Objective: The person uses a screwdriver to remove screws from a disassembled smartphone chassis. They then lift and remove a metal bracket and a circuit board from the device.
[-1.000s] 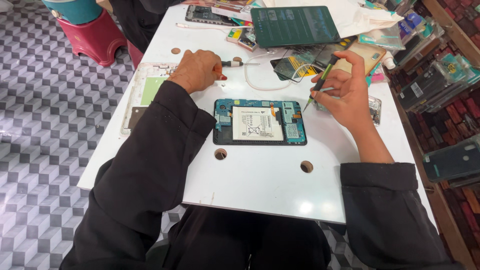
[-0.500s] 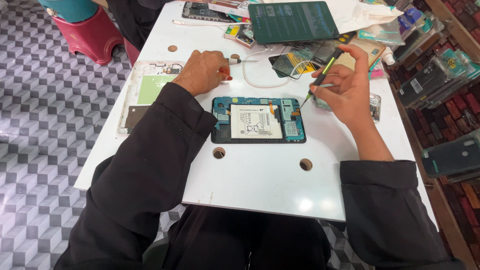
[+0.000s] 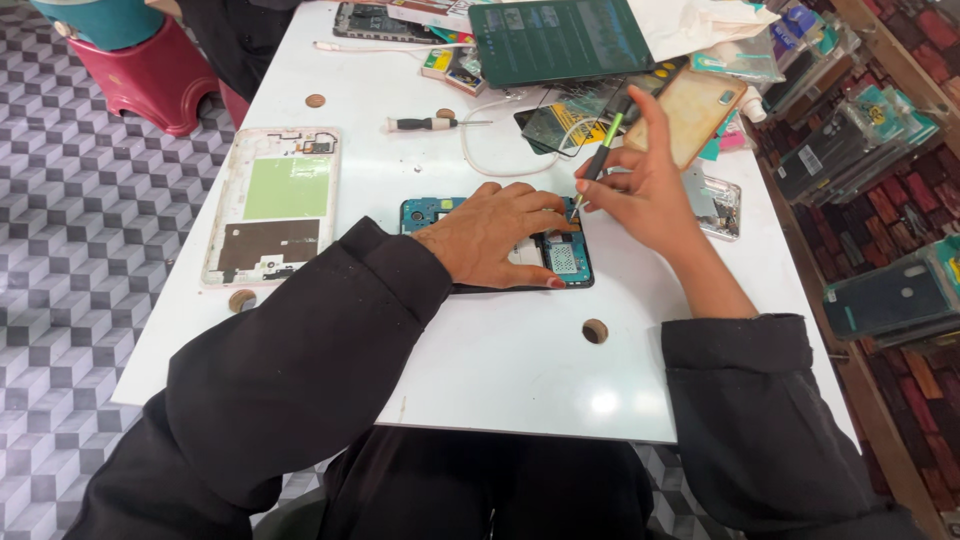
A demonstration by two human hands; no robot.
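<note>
The left hand (image 3: 500, 235) has moved onto the tablet (image 3: 560, 262), lying flat; the right hand (image 3: 645, 190) pinches a screwdriver (image 3: 598, 165) at its edge.

The white table (image 3: 500, 370) is bare in front of the opened blue tablet (image 3: 570, 262), so a hand can pass there. Behind it, a black-handled screwdriver (image 3: 425, 124), a white cable (image 3: 500, 168) and a dark green tablet (image 3: 560, 40) block the way. The pale back cover (image 3: 275, 205) lies well apart, left.

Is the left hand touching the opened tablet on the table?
Touching. The head view shows the left hand lying flat on the opened tablet, palm and fingers pressed over its middle with no gap, while the right hand holds a green-handled screwdriver at its upper edge.
</note>
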